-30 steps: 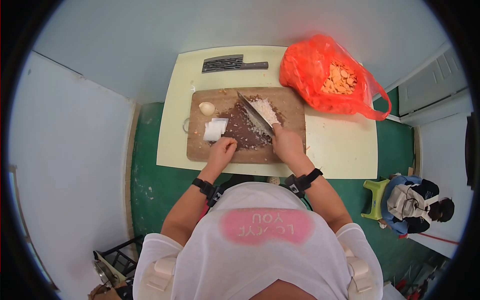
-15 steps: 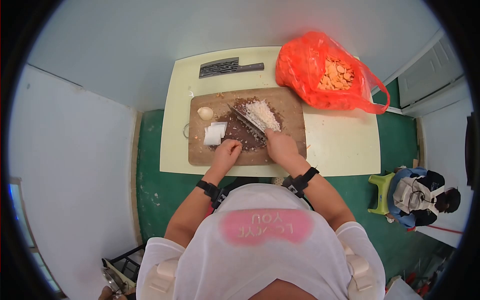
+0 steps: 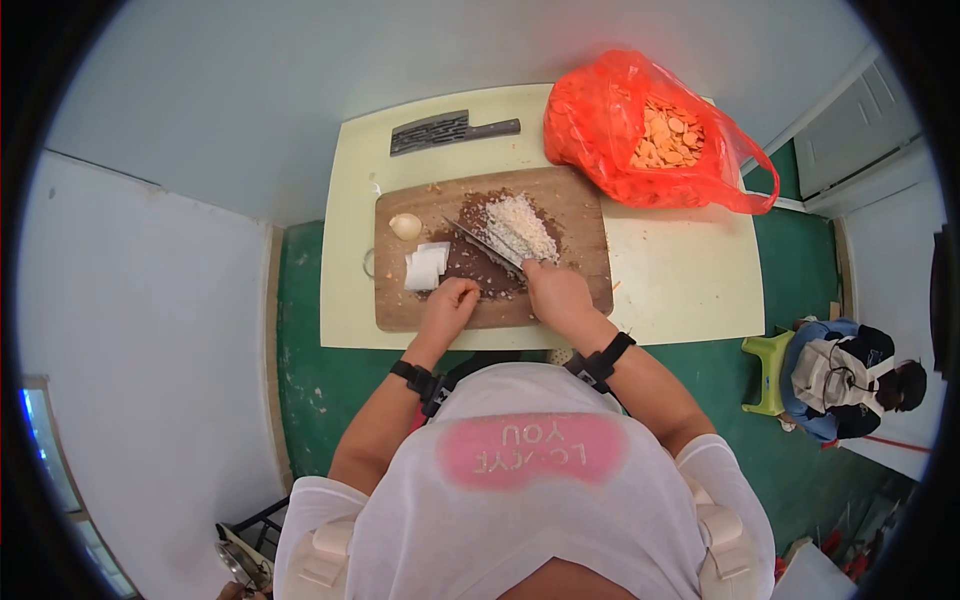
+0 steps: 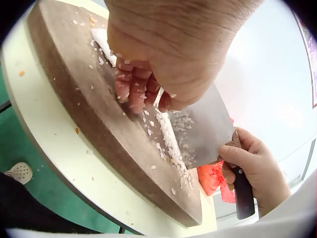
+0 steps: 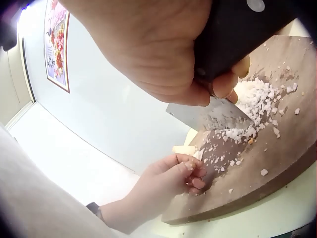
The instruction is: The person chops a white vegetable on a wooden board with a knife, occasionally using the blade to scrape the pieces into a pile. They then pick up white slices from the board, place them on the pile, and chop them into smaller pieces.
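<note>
The right hand [image 3: 558, 295] grips the handle of a broad knife [image 3: 485, 247], whose blade slants beside the left edge of a heap of finely chopped white bits [image 3: 520, 228] on the wooden board [image 3: 590, 205]. In the left wrist view the blade [image 4: 210, 126] stands steeply, with bits stuck to its face. The left hand [image 3: 450, 305] is at the board's near edge, just below white slices [image 3: 424, 268]. Its fingers [image 4: 138, 89] hang loosely curled, dotted with bits, with nothing visible in them. A rounded pale piece [image 3: 405, 226] lies behind the slices.
A second cleaver [image 3: 432, 132] lies on the pale table [image 3: 690, 290] behind the board. At the back right a red plastic bag [image 3: 600, 130] holds orange slices [image 3: 668, 138]. To the right, a person [image 3: 850, 380] sits on a green stool [image 3: 765, 372].
The right hand has brought the knife leftward, from over the chopped bits to beside the heap, with the blade slanting flatter. The left hand stays near the slices. The head view has shifted slightly.
</note>
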Tool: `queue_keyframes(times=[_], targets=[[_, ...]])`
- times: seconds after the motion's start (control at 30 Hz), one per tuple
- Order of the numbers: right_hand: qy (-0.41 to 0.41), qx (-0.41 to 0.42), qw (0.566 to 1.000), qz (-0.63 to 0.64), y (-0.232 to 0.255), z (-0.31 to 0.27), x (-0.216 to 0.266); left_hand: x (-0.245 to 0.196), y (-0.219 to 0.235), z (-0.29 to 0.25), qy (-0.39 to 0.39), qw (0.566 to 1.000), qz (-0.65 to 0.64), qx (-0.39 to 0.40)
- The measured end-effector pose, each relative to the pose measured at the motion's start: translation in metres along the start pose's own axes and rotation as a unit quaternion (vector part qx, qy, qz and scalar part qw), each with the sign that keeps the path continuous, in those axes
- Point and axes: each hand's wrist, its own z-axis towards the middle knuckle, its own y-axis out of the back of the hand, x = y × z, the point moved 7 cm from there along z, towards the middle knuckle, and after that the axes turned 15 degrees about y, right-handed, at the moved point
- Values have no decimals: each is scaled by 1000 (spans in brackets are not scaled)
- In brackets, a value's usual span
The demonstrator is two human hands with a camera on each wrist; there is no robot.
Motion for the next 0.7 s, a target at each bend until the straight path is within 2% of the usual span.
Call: queue_keyframes(times=[0.23, 0.43, 0.53, 0.63, 0.7], targets=[[-24, -22, 999, 3, 15, -1, -8, 0, 2, 5, 22, 1000, -5, 6], [-52, -32, 998, 24, 18, -4, -15, -8, 5, 11, 9, 1000, 2, 0], [-79, -5, 997, 10, 12, -8, -24, -15, 4, 18, -10, 1000, -3, 5], [-98, -44, 991, 73, 21, -18, -30, -33, 5, 28, -36, 999, 18, 2], [-135, -101, 981, 99, 27, -32, -39, -39, 2, 42, -33, 998, 57, -1]])
